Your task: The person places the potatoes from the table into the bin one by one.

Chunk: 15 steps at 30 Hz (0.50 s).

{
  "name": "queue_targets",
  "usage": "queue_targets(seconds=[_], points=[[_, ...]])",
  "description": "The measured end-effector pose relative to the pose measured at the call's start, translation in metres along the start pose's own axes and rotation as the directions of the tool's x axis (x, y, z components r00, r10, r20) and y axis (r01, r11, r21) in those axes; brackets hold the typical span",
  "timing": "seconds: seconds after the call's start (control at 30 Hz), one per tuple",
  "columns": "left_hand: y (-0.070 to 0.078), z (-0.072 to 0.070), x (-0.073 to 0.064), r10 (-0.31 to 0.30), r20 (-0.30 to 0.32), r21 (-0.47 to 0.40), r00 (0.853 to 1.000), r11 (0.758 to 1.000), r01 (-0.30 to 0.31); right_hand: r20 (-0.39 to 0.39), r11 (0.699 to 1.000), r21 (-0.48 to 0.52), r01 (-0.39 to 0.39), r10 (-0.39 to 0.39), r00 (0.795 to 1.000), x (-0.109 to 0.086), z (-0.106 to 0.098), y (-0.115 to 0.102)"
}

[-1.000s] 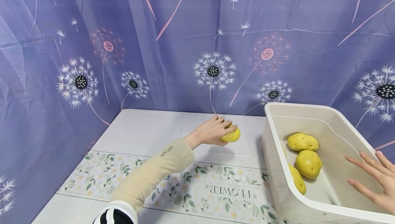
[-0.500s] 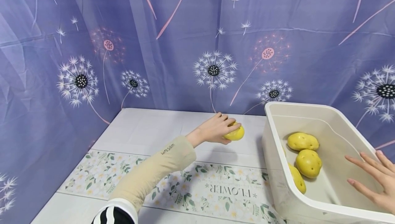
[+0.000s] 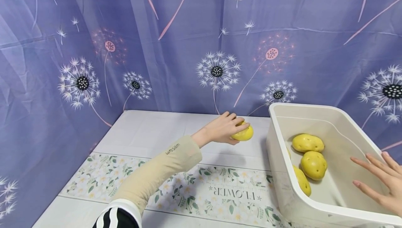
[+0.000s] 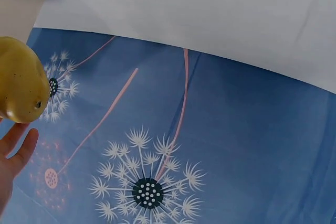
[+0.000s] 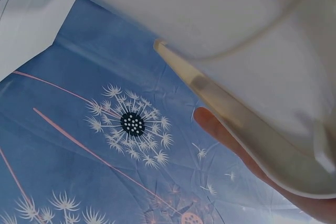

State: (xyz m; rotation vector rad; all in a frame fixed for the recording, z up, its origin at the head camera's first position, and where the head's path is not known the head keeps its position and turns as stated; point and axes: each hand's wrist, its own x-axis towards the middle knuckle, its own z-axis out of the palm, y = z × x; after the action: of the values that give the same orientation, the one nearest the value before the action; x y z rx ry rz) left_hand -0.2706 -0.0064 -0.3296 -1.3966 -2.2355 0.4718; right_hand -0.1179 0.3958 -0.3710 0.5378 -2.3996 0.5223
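Observation:
My left hand (image 3: 224, 129) grips a yellow potato (image 3: 245, 133) above the white part of the table, left of the bin. In the left wrist view the potato (image 4: 20, 82) sits at the left edge, with fingertips (image 4: 23, 148) below it. My right hand (image 3: 384, 182) is spread at the right side of the cream plastic bin (image 3: 309, 107), holding nothing. A finger (image 5: 223, 135) of it shows along the bin's edge in the right wrist view; whether it touches is hard to tell. Yellow potatoes lie inside the bin, among them one at the back (image 3: 307, 143).
Near the bin's left wall lie a round potato (image 3: 314, 165) and another partly hidden one (image 3: 302, 182). The table (image 3: 157, 130) carries a floral band with the word FLOWER. A purple dandelion curtain (image 3: 176, 67) hangs behind and to the left.
My left hand has moved right and slightly up with the potato, closer to the bin. The right hand has stayed in place.

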Motion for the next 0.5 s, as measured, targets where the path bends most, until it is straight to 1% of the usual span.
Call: queue_targets(seconds=[0.23,0.5], points=[[-0.002,-0.004,0.002,-0.006,-0.005,-0.004,1.0,1.0,0.006,0.011,1.0,0.009,-0.017,0.017,1.0,0.0,-0.001,-0.002],[-0.005,-0.011,0.008,-0.003,-0.024,-0.009,1.0,1.0,0.002,0.008,1.0,0.007,-0.014,0.014,1.0,0.0,-0.001,-0.002]])
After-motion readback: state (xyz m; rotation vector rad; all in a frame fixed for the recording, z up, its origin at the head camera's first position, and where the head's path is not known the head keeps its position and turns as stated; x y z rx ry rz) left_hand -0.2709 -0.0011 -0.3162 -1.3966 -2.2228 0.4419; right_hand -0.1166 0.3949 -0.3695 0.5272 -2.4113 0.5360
